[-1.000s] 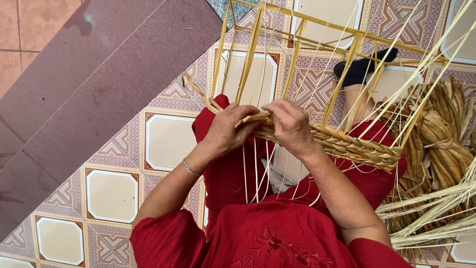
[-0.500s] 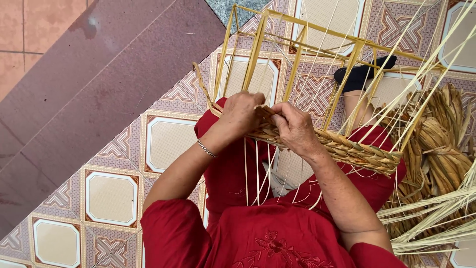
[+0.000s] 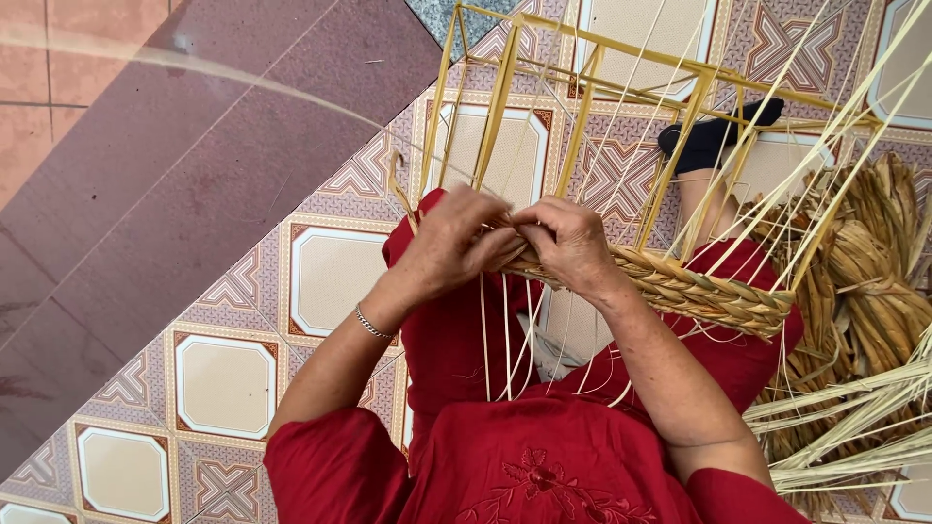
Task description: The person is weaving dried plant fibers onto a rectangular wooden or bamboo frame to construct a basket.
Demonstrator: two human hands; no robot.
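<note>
Two hands are working at the near left end of a braided rim [image 3: 699, 291], meeting at about ten o'clock from the person's lap.

Item 1, left hand [image 3: 451, 247]: it is closing its fingers [image 3: 495, 250] round the loose end of the braid. Against half a second ago the hand is sitting a little lower and closer to the other. A thin bracelet [image 3: 371, 323] is circling the wrist.

Item 2, right hand [image 3: 573, 243]: it is pinching the same braid, knuckles up, fingertips touching those of the left hand. It is lying where it lay a second ago, while the left one is drawing inward.

Item 3, basket frame [image 3: 582, 107]: upright bamboo slats are rising toward twelve o'clock, the braided rim running from the hands toward three o'clock. The frame is resting across the person's red-clothed lap, above a patterned tile floor [image 3: 223, 378].

Item 4, long strand [image 3: 243, 82]: newly showing, it is sweeping from the hands toward ten o'clock, blurred; judged, a fresh length is being pulled through, so the braid is advancing by one turn.

Item 5, dried fibre bundle [image 3: 874, 281]: it is lying on the floor at three o'clock, beside loose pale strips [image 3: 854, 427].
</note>
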